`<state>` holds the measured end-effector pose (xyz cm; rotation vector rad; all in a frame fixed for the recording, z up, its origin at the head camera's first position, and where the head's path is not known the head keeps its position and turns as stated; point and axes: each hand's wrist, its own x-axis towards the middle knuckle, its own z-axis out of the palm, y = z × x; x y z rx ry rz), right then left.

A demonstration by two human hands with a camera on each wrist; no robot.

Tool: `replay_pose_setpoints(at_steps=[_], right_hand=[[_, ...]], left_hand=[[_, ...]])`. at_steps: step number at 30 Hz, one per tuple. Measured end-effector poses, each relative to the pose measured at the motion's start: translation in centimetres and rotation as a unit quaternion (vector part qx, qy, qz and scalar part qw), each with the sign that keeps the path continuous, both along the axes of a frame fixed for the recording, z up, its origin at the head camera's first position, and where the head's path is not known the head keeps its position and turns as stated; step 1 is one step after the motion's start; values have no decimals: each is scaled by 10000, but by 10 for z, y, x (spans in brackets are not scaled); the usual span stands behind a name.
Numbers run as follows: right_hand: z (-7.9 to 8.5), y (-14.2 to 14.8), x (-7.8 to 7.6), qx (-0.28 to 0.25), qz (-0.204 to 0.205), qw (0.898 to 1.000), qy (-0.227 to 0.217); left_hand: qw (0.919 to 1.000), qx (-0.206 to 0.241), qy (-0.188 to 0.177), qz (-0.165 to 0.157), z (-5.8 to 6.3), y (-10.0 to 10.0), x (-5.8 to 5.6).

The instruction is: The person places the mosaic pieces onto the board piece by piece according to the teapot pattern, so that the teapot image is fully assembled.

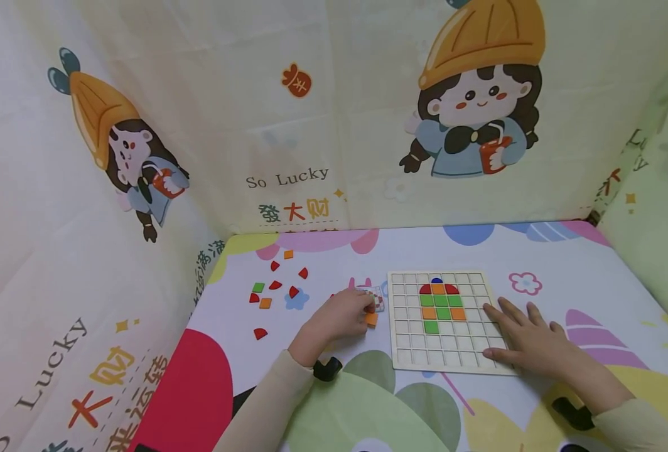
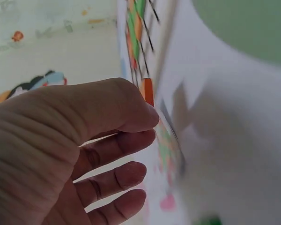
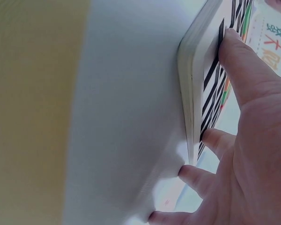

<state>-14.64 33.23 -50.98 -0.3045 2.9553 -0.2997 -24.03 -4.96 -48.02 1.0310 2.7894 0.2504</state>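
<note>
An orange square tile shows at the fingertips of my left hand, pinched between thumb and index finger. In the left wrist view the tile sticks out past the thumb, while the other fingers curve loosely. Beside this hand lies a small printed card, partly covered by it. My right hand rests spread on the right edge of a pale grid board. Thumb and one finger touch its top in the right wrist view. Green, orange, red and blue pieces fill several upper cells of the board.
Loose red quarter-round pieces, orange squares and a green square are scattered on the table's left. A printed cloth stands as walls behind and at both sides. The tabletop carries colourful patterns.
</note>
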Motion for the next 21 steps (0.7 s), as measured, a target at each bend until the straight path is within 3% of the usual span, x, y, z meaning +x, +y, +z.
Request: replay_pose_setpoints(at_steps=[10,21], right_hand=[[-1,-1,-1,-2,-9,10000,-6],[-1,1,1,9,-2,10000,44]], left_hand=[[9981,309,438,-311,4,39,0],[9973,162,424,-586,-3,81,2]])
